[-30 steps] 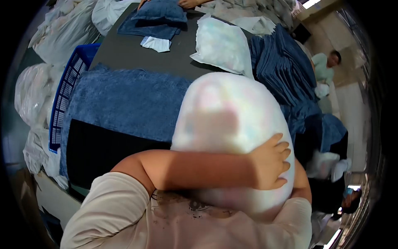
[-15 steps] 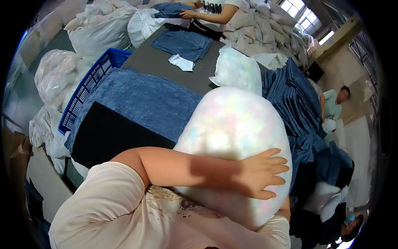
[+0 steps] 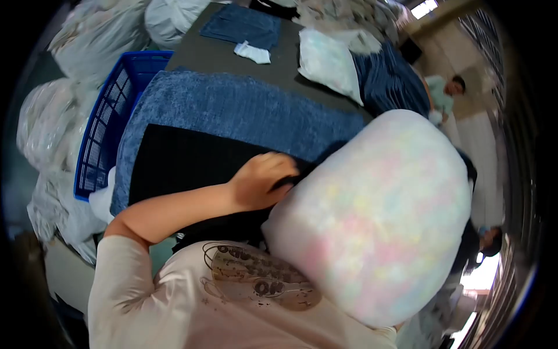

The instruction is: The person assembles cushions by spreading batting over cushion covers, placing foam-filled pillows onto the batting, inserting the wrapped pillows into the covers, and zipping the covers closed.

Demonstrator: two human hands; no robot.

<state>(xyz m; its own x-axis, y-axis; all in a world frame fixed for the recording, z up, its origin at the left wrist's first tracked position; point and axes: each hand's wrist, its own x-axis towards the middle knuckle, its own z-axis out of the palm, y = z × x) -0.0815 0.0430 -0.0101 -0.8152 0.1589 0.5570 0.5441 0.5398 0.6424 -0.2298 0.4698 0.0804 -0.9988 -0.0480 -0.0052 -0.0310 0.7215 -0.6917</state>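
Note:
A large white stuffed cushion insert (image 3: pixel 378 221), with pastel patches showing through, leans against the right side of my chest. My left hand (image 3: pixel 264 180) is closed on the black fabric edge of a blue cushion cover (image 3: pixel 232 107) that lies across the table's near side. The cover's black panel (image 3: pixel 180 160) faces up in front of me. My right hand is hidden behind the insert; only a sliver of that arm shows below it.
On the grey table (image 3: pixel 212 58) are a folded blue cloth (image 3: pixel 241 26), a white cloth piece (image 3: pixel 253 52) and a smaller stuffed insert (image 3: pixel 328 64). Blue covers (image 3: pixel 389 75) are piled at right. A blue crate (image 3: pixel 104 134) stands left. A person (image 3: pixel 442 96) is at far right.
My left hand has left the insert's front and moved left onto the black fabric, closing on it. The insert has shifted to the right, uncovering more of the cover.

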